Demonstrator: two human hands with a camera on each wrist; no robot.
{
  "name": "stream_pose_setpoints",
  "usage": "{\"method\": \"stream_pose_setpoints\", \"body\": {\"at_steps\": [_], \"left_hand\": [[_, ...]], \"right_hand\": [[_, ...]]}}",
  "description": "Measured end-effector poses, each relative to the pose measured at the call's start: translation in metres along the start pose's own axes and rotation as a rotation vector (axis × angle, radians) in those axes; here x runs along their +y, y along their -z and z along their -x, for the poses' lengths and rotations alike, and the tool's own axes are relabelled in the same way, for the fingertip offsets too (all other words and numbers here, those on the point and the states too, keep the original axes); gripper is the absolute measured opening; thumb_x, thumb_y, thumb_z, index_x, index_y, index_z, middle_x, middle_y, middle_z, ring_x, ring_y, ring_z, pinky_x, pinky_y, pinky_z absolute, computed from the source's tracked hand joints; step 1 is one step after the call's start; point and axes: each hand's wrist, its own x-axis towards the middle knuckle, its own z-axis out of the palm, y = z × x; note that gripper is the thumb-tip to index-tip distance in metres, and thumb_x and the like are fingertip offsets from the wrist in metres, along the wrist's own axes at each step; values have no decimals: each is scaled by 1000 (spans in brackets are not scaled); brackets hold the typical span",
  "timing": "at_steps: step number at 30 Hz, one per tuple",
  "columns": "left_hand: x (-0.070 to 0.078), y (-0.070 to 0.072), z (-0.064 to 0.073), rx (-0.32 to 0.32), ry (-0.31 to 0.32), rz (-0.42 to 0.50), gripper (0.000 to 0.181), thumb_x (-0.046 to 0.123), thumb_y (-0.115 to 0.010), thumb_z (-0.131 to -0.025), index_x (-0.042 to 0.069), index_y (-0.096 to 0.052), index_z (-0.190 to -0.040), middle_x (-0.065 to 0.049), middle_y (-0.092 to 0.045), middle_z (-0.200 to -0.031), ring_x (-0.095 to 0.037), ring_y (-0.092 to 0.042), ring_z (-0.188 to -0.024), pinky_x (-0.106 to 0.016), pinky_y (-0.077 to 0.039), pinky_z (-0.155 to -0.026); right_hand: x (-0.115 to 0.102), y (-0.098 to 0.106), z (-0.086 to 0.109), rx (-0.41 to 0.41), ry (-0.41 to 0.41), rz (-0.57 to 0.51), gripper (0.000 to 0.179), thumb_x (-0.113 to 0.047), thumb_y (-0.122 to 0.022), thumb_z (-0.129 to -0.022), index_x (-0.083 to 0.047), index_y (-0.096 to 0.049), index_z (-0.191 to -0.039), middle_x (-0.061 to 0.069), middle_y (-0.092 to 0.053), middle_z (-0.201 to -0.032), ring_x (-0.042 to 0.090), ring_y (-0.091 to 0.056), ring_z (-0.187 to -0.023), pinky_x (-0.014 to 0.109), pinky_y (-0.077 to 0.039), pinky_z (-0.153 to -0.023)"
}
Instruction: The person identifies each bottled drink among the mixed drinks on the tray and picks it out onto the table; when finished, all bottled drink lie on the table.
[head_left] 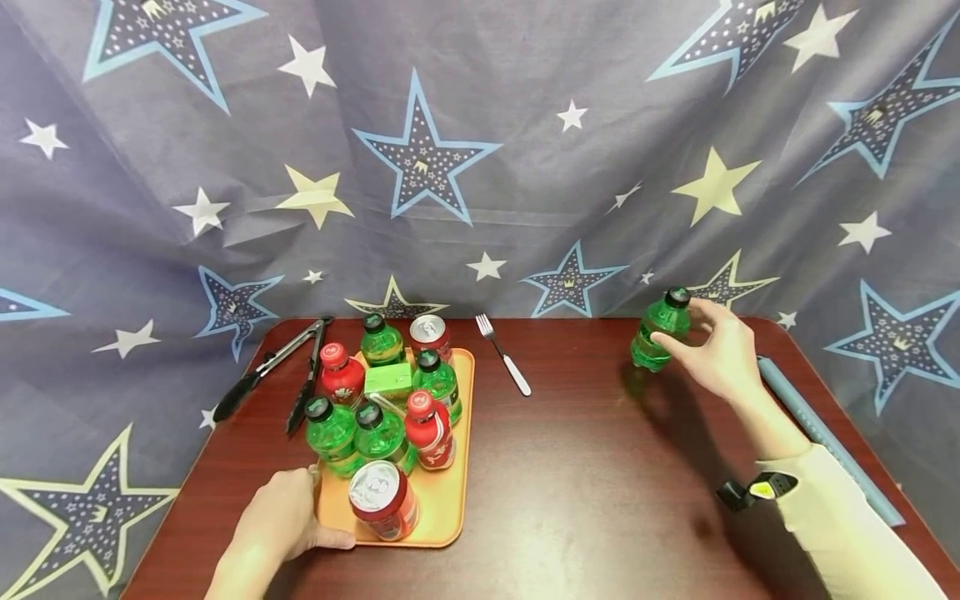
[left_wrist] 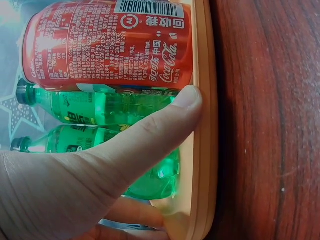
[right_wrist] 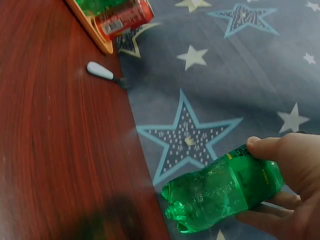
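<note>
The right hand [head_left: 720, 346] holds a green bottle [head_left: 660, 333] round its upper part, thumb on one side and fingers on the other, with the base hanging tilted and seemingly clear of the worktop [head_left: 562, 467]. The bottle's wall looks smooth and thin, so a loose pinch could let it swing or slip, and a hard one could dent it. Set down at that slant, it could land on the rim of its base and topple away from the hand.

The left hand [head_left: 281, 512] grips the near left corner of an orange tray [head_left: 446, 508], thumb along the near rim. A lift or a hard push there could tip the load; the red can [head_left: 393, 512], just beside the left thumb, and the red bottle [head_left: 431, 433] beyond it look likely to go first. The items stand so close together ahead of the left hand that one knock could topple several.

Between the hands, just past the tray, lies a fork [head_left: 513, 371]; a bottle put down on it would sit unevenly. The tongs [head_left: 238, 395] lie beyond the left hand, near the tray's outer side, where a shove to that side could catch them.
</note>
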Motion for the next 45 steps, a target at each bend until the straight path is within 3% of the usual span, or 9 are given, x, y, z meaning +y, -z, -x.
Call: {"method": "stream_pose_setpoints", "body": {"at_steps": [7,16,24,30,34,37,40,43,45], "left_hand": [[0,0,1,11,-3,6,109,66,-100,-52,-9,-68,-125,-23,-77,-104,-40,-75,-88,-59,-61,-78],[-1,-2,1,22,-6,19,106,64,-101,-50,-8,-69,-121,-21,-77,-102,-38,-75,-89,-58,-61,-80],[-1,-1,2,51,-19,29,107,62,-102,-50,-9,-69,-123,-21,-77,-100,-37,-75,-87,-57,-61,-78],[1,0,3,74,-41,43,105,60,-103,-48,-6,-69,-122,-20,-77,-99,-37,-76,-87,-56,-62,-77],[2,-1,4,74,-32,44,105,59,-103,-47,-6,-69,-122,-21,-77,-99,-38,-76,-88,-57,-61,-77],[2,0,4,66,-26,41,105,59,-103,-48,-6,-69,-123,-21,-77,-100,-38,-76,-88,-57,-61,-77],[3,0,3,57,-21,36,107,60,-103,-48,-7,-69,-123,-21,-77,-100,-38,-75,-88,-57,-62,-78],[3,1,3,55,-17,36,108,61,-103,-48,-7,-69,-124,-22,-77,-101,-39,-75,-89,-57,-62,-78],[3,1,3,59,-17,39,108,60,-103,-48,-7,-69,-125,-22,-77,-101,-39,-75,-89,-57,-62,-78]], "right_hand": [[21,-1,-8,13,-43,1,52,-23,-94,-81,-3,-71,-123,21,-78,-108,-32,-49,-75,-1,-40,-76],[45,5,-13,5,-146,39,60,-28,-91,-85,-1,-68,-133,26,-76,-119,-30,-45,-74,9,-41,-80],[62,11,-13,-24,-195,102,60,-33,-87,-89,1,-66,-134,28,-75,-122,-16,-52,-78,20,-43,-83],[71,15,-11,-34,-221,125,63,-34,-84,-91,4,-63,-136,30,-73,-125,-24,-44,-74,21,-42,-81],[75,15,-10,-28,-238,140,64,-34,-84,-91,6,-62,-137,32,-72,-126,13,-76,-82,18,-41,-77],[78,15,-9,-28,-260,154,65,-35,-83,-92,6,-61,-138,32,-72,-126,43,-76,-104,19,-41,-77],[81,16,-7,-27,-279,163,65,-37,-82,-92,5,-61,-137,31,-73,-125,17,-75,-84,22,-42,-79],[83,17,-6,-20,-288,161,66,-39,-82,-92,5,-62,-137,31,-73,-124,-16,-52,-73,22,-41,-80],[84,18,-7,-14,-289,153,66,-39,-82,-92,5,-62,-137,31,-73,-123,-26,-40,-71,21,-41,-79]]}}
